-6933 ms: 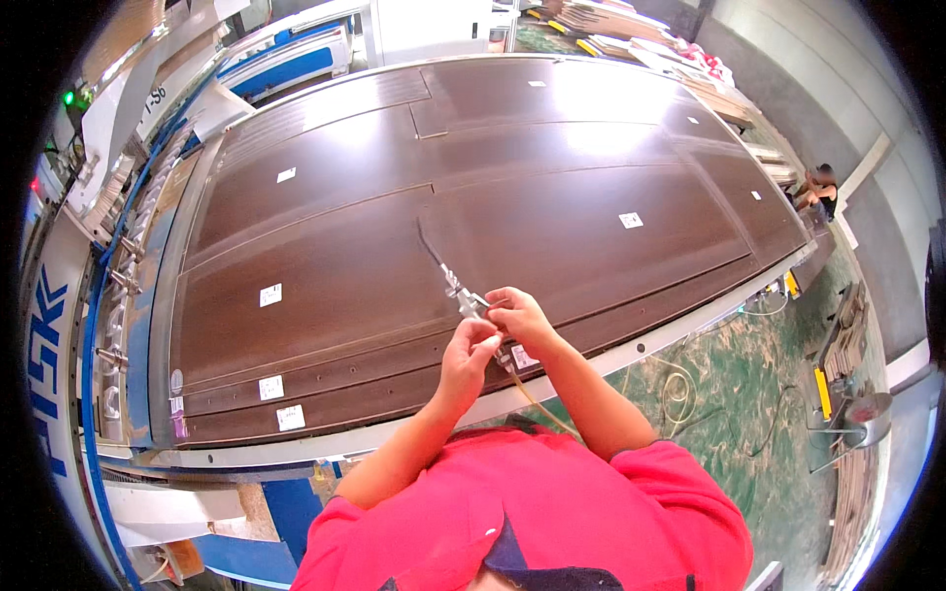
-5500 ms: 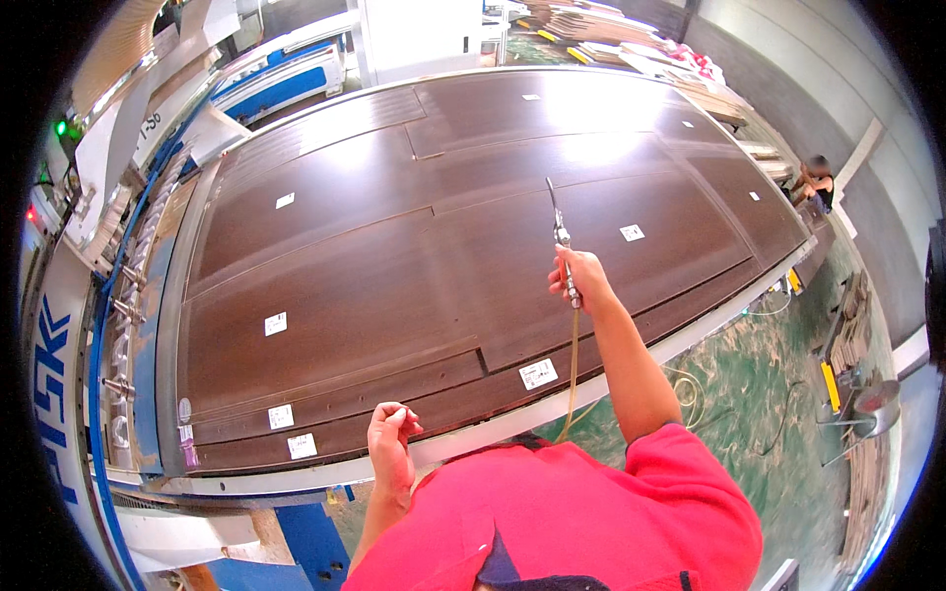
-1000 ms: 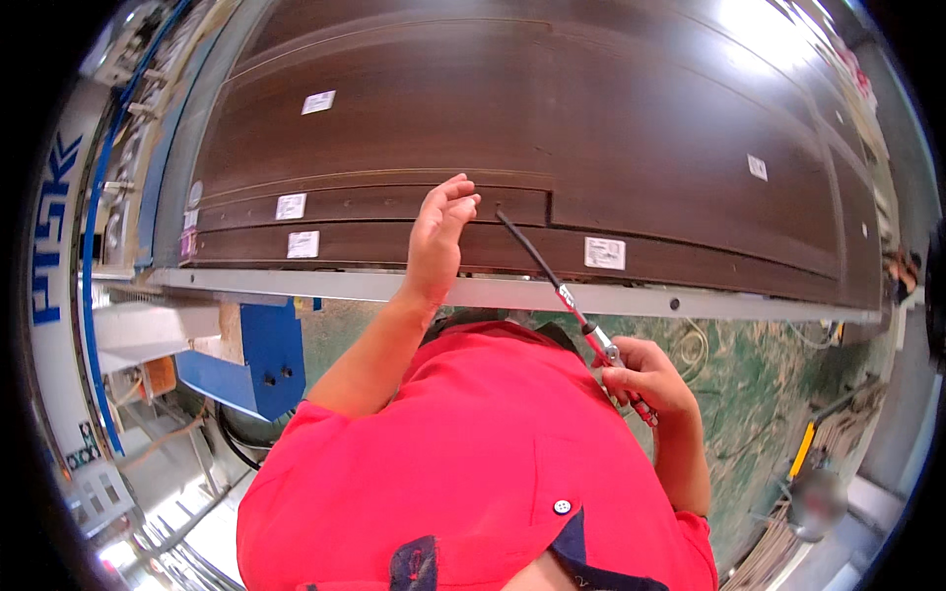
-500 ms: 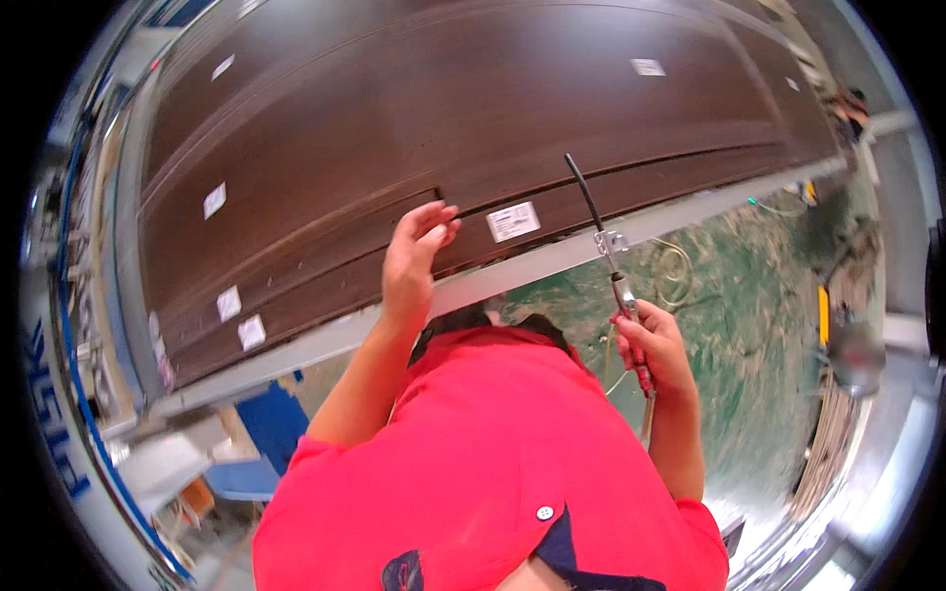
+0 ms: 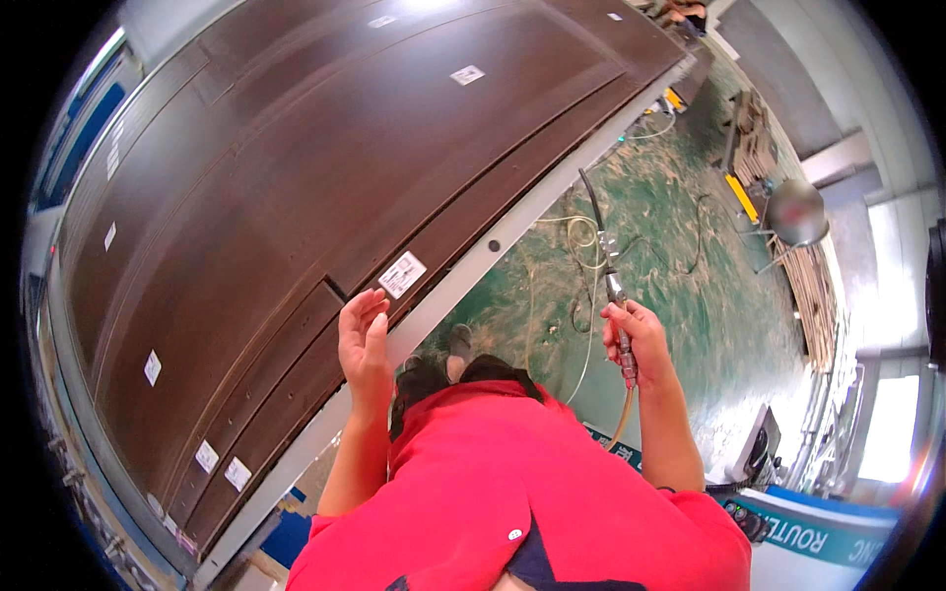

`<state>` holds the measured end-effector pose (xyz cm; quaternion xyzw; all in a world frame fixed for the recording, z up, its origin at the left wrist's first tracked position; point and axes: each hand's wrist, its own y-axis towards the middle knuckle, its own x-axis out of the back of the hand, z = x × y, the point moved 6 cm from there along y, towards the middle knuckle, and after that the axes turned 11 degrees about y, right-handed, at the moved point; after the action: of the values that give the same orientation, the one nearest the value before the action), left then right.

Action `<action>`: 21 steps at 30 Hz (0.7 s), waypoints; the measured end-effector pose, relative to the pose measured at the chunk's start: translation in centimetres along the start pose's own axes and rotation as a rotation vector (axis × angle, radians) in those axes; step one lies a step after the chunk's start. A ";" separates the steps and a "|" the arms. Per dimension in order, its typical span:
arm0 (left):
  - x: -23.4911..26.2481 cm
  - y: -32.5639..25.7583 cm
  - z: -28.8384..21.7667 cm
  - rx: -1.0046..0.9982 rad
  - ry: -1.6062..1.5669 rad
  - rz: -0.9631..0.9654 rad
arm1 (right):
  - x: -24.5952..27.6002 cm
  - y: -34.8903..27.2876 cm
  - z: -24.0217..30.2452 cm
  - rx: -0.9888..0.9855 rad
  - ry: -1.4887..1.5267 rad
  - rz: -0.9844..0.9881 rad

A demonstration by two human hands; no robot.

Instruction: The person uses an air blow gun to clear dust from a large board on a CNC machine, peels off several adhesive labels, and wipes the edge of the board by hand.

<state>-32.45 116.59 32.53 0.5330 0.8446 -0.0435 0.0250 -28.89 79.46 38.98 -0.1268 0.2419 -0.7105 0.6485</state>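
Note:
My right hand [image 5: 641,340] is wrapped round an air blow gun [image 5: 616,288] with a metal body and a long, thin black nozzle that points up and away. A yellowish air hose [image 5: 623,419] hangs from its lower end. The gun is held over the floor, to the right of the work table's edge. At the near edge of a dark brown wooden panel [image 5: 394,148], my left hand [image 5: 366,345] holds nothing; its fingers are slightly bent and the thumb stands apart. Just beyond its fingertips lies a white printed label [image 5: 402,274] on the panel.
Several brown panels with white labels [image 5: 236,474] cover the table, bordered by a pale metal rail [image 5: 463,271]. The dusty green floor [image 5: 552,295] carries coiled hose [image 5: 583,236]. A round-topped stool [image 5: 798,214] and stacked strips [image 5: 810,295] stand right. Another person [image 5: 683,15] is far off.
My view and body have turned right, so the table now slants and more floor shows. The blow gun has gone from over the rail to over the floor, still in my right hand.

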 end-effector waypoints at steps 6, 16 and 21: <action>-2.5 0.7 -0.9 -0.048 0.096 0.086 | 3.6 0.8 -0.8 0.067 0.088 -0.008; -15.3 0.9 -0.2 -0.104 0.106 0.225 | 13.1 4.7 1.4 0.168 0.253 -0.013; -26.1 -1.9 0.9 -0.080 0.039 0.422 | 20.0 7.7 3.5 0.213 0.302 -0.013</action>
<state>-22.92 92.25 34.00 0.6972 0.7158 0.0066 0.0382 -23.08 58.84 35.32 0.0492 0.2589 -0.7472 0.6101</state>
